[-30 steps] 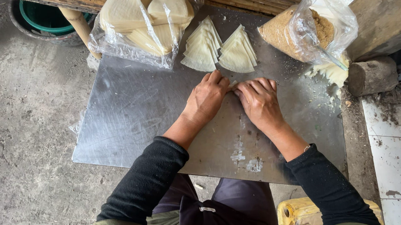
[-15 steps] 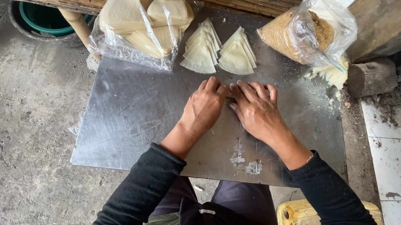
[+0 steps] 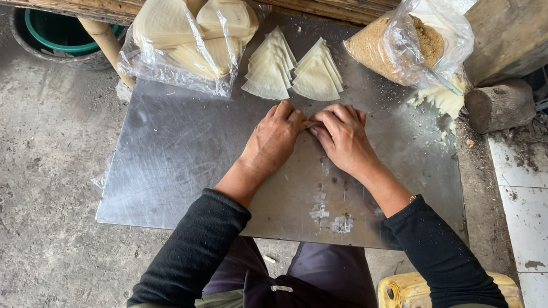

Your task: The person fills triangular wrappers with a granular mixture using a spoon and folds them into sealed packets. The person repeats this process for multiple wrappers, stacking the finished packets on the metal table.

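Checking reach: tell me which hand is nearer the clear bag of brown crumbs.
Right. The right hand lies just left of the bag of brown crumbs; the left hand is farther left.

Two fanned stacks of pale triangular wrappers [image 3: 291, 69], two clear plastic bags [image 3: 188, 34], one scratched steel tabletop [image 3: 172, 151], one green plastic bucket [image 3: 61, 35], one short wooden log [image 3: 501, 104], two bare hands [image 3: 275, 137].

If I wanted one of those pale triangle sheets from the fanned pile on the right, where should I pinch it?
Pinch the top sheet of the right fan of triangle sheets at its wide lower edge, coming from the near side. That edge lies free on the metal sheet, while the points bunch together at the far end. Both hands are busy just below it.
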